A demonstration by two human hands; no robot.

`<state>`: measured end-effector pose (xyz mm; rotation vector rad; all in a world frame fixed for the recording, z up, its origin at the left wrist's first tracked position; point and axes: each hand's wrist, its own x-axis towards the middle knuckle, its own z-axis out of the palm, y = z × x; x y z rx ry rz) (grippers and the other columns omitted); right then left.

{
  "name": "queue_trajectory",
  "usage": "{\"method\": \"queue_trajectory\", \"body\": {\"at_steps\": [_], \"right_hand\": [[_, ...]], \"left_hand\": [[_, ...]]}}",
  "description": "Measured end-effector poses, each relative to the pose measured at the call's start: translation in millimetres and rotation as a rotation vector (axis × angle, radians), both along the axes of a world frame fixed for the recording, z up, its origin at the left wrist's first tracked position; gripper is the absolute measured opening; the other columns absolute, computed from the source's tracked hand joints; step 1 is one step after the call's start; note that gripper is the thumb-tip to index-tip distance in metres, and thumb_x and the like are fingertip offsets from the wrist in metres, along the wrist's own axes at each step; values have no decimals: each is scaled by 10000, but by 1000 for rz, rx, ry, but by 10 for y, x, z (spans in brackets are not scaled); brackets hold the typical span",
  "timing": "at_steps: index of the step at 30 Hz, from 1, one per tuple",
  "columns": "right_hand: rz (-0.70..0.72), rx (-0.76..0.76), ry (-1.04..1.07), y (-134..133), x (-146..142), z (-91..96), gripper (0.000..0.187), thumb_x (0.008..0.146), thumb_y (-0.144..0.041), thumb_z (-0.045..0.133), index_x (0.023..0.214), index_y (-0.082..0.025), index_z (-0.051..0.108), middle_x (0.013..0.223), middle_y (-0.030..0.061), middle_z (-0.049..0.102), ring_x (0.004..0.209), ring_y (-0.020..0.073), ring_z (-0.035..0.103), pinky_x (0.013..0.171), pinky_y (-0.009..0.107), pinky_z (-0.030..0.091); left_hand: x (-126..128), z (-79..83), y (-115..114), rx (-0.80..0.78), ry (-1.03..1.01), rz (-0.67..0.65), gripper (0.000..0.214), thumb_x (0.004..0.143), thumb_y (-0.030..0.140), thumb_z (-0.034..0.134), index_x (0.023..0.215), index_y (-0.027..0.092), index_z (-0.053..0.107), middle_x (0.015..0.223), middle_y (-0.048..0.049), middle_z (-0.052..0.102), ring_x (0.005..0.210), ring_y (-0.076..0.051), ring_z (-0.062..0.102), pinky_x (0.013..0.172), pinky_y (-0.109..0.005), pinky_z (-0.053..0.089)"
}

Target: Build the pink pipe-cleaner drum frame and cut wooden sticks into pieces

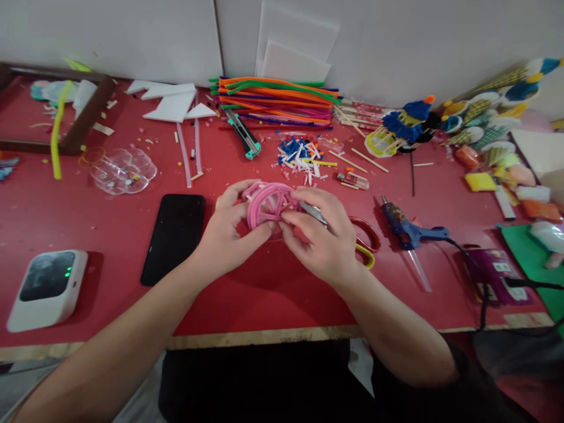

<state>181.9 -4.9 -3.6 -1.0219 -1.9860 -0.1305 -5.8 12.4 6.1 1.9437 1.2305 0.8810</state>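
Observation:
Between both hands, above the red table, is a round pink craft piece (269,202) that looks built from pink pipe cleaners with crossing spokes. My left hand (235,226) grips its left side, the thumb along its lower edge. On the right, my right hand (319,232) has its thumb and fingers closed at the piece's right edge; whether they pinch a smaller part there cannot be made out. Scissors (366,235) with red and yellow handles lie partly hidden behind my right hand. A black phone (174,238) rests left of my left wrist.
A glue gun (408,226) with its cord lies at right, beside a purple box (497,276). Behind are a utility knife (244,135), a pile of pipe cleaners (277,103) and small cut bits (302,155). A white device (48,288) and clear palette (123,170) stand at left.

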Motion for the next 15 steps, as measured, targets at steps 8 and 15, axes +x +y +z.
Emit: {"method": "queue_trajectory", "body": {"at_steps": [8, 15], "right_hand": [[79, 45, -54, 19, 21, -11, 177, 832, -115, 645, 979, -211, 669, 956, 69, 713, 984, 240, 673, 892, 422, 587], [105, 64, -18, 8, -10, 13, 206, 845, -77, 634, 994, -210, 683, 922, 42, 729, 1094, 246, 653, 951, 439, 581]], "left_hand": [[42, -19, -42, -59, -13, 69, 228, 773, 320, 653, 963, 204, 699, 1355, -123, 526, 1273, -338, 495, 1111, -543, 362], [49, -33, -67, -40, -25, 99, 197, 772, 314, 641, 908, 192, 713, 1355, -120, 535, 1277, -318, 505, 1115, -501, 375]]}}
